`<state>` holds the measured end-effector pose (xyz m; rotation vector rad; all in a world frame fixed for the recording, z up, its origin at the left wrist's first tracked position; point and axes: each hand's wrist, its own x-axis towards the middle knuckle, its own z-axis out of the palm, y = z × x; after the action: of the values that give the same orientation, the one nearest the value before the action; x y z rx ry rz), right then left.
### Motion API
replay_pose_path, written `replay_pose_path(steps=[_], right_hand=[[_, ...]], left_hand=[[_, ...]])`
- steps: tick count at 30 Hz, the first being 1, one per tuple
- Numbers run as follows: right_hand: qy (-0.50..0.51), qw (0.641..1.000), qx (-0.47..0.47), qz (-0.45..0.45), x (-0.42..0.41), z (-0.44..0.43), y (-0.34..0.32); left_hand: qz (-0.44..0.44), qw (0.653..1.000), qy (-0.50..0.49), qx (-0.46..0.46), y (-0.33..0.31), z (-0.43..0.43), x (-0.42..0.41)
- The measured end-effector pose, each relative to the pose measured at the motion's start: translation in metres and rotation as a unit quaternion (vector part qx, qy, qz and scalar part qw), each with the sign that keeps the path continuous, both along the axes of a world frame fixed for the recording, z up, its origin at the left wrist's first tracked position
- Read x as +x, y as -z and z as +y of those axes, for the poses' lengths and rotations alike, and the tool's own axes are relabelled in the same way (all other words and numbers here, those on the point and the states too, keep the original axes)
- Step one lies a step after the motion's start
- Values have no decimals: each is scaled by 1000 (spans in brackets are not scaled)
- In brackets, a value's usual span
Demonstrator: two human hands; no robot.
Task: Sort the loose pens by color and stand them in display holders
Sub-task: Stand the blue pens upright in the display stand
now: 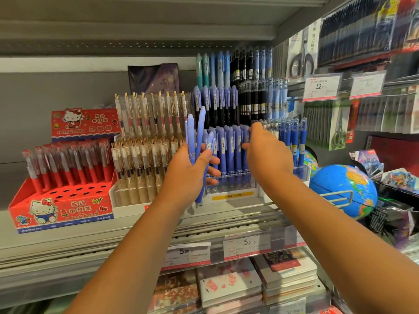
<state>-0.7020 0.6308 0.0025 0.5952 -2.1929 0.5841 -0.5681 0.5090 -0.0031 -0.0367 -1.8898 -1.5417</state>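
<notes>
Left hand: my left hand point(190, 175) is clamped round a fan of about 4 loose blue pens point(200, 130), caps up, tips hanging just above the shelf lip point(226, 218).
Right hand: my right hand point(267, 155) is at the front row of blue pens point(229, 150), with a fingertip on the caps at the row's right end. I cannot tell whether it pinches a pen or only touches.
Done so far: the tiered clear holder point(233, 186) already stands mostly full, with blues, blacks and teals grouped in blocks. The gold-clip pens point(145, 159) are racked too.
Left to do: I judge the 4 pens in hand must still go in. I see no free slot in the front blue row from here, so I would check its ends first.
Spare slots: the red Hello Kitty box point(63, 207) shows open holes in front, but that is the wrong colour.
Edges: the holder sits near the shelf lip. A wire hook point(337, 197) and a globe point(342, 189) crowd the right side.
Open room: there is free air in front of the holder and between my forearms. The shelf overhead point(136, 30) sits well above the caps.
</notes>
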Motion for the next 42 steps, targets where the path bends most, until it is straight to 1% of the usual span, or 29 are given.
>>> replay_pose_path(steps=[3, 5, 6, 7, 8, 9, 11, 12, 13, 14, 18, 20, 24, 27, 28, 29, 31, 32, 33, 34, 36, 39, 42], right_hand=[[14, 1000, 17, 2, -1, 2, 5], [5, 1000, -5, 8, 2, 2, 5], [-15, 999, -32, 8, 4, 2, 5], [-56, 996, -69, -1, 6, 2, 4], [-123, 985, -115, -24, 8, 3, 2], [-203, 963, -168, -60, 12, 3, -1], [-341, 891, -256, -154, 21, 3, -7], [-387, 859, -275, -193, 26, 3, -10], [-418, 837, -279, -218, 30, 2, -12], [-438, 825, -272, -233, 33, 0, -14], [-460, 804, -247, -283, 43, -12, -12], [-465, 792, -259, -298, 45, -16, -10], [-476, 774, -292, -300, 46, -19, -8], [-468, 780, -294, -293, 46, -19, -9], [-469, 775, -301, -297, 46, -19, -9], [-478, 759, -319, -306, 46, -19, -10], [-509, 709, -362, -327, 46, -19, -11], [-522, 690, -376, -332, 46, -18, -11], [-530, 678, -387, -333, 45, -17, -12], [-533, 673, -394, -329, 44, -16, -12], [-527, 680, -403, -312, 41, -15, -13], [-509, 701, -417, -274, 35, -16, -12], [-493, 737, -405, -222, 31, -16, -12]], left_hand=[[0, 1000, 1, 2, 0, 0, 0], [4, 1000, 2, 7, 0, 0, 0], [7, 1000, 0, 9, 0, 0, 0], [12, 1000, -3, 11, 0, 0, 0], [16, 1000, -6, 12, 0, 0, 0], [21, 1000, -7, 15, 0, 0, -1], [28, 999, -8, 23, 0, -1, -1], [31, 999, -11, 24, 0, -2, -2], [33, 999, -15, 24, 0, -2, -2], [35, 999, -18, 22, 0, -3, -3], [34, 999, -37, 1, 2, -5, -5], [32, 999, -41, 2, 3, -5, -5], [25, 999, -37, 14, 3, -6, -6], [28, 997, -69, -8, 4, -8, -7], [36, 996, -83, -12, 4, -8, -7], [46, 994, -100, -17, 4, -8, -7], [66, 989, -131, -19, 3, -8, -7], [76, 988, -136, -10, 2, -8, -7], [86, 987, -133, 5, 2, -8, -7], [96, 987, -128, 22, 2, -8, -7], [111, 984, -132, 36, 1, -8, -7], [115, 981, -154, 33, 0, -8, -5], [98, 982, -158, 46, 0, -10, -5]])
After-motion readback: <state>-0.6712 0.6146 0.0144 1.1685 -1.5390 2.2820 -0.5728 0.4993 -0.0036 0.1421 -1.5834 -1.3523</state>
